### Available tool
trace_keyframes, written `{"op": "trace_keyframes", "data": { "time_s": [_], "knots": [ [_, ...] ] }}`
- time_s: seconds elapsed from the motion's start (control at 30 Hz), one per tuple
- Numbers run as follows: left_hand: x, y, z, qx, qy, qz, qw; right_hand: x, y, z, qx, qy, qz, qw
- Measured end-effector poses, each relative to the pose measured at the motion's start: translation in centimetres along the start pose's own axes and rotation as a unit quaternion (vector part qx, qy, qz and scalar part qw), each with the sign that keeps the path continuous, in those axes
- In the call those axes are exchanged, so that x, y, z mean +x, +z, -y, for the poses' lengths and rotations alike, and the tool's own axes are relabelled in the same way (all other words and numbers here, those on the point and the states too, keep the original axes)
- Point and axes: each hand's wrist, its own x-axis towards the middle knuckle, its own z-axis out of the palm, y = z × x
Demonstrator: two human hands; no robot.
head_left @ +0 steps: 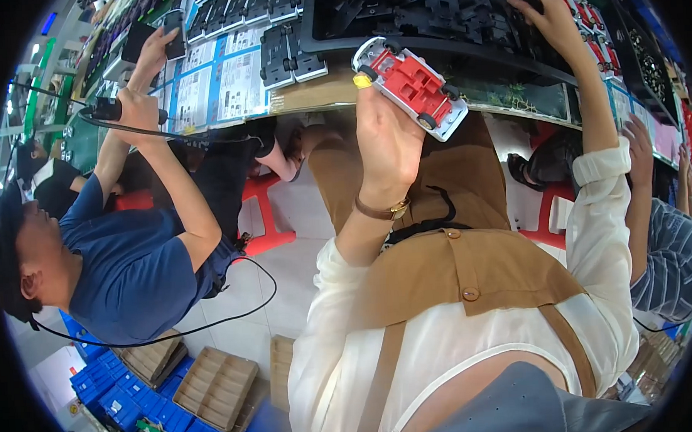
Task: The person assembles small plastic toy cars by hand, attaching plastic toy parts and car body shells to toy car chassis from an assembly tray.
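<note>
Left hand (pixel 385 141): upper centre of frame, fingers closed around the near end of a toy car (pixel 411 87), red chassis in a white shell, wheels showing; car juts up-right past the fingertips, over the bench edge (pixel 318 100). Open floor below the hand.
Right hand (pixel 551 18): upper right, reaching into a black parts tray (pixel 430 15); fingers spread, nothing visibly held.
Upper left: a co-worker's hand (pixel 137 109) on a black tool (pixel 108 110), cable trailing. Red stool (pixel 265 212) left of centre.
</note>
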Motion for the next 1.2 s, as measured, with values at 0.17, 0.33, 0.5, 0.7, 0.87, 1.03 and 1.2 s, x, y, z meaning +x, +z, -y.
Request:
{"op": "trace_keyframes", "data": {
  "time_s": [0.17,0.33,0.5,0.7,0.87,1.03,1.2],
  "knots": [
    [0.2,0.1,0.3,0.01,0.014,-0.003,1.0,-4.9,0.7,3.3,0.044,0.024,-0.023,0.998],
    [0.2,0.1,1.2,-0.015,0.035,-0.009,0.999,-7.0,2.5,10.1,0.094,0.007,-0.059,0.994],
    [0.4,0.5,2.3,0.004,0.094,0.001,0.996,-8.0,5.4,13.9,0.06,0.037,-0.136,0.988],
    [-0.4,0.9,3.2,0.041,0.123,0.024,0.991,-8.0,7.3,15.2,0.047,0.077,-0.11,0.99],
    [-0.2,1.0,3.3,0.088,0.119,-0.04,0.988,-8.0,8.0,15.5,0.05,0.094,-0.096,0.99],
    [0.1,0.2,2.8,0.153,0.156,-0.073,0.973,-8.4,8.0,14.4,0.137,0.059,-0.05,0.988],
    [0.9,-0.3,2.3,0.143,0.178,-0.046,0.972,-9.5,7.3,13.0,0.49,0.303,0.017,0.817]
  ]
}}
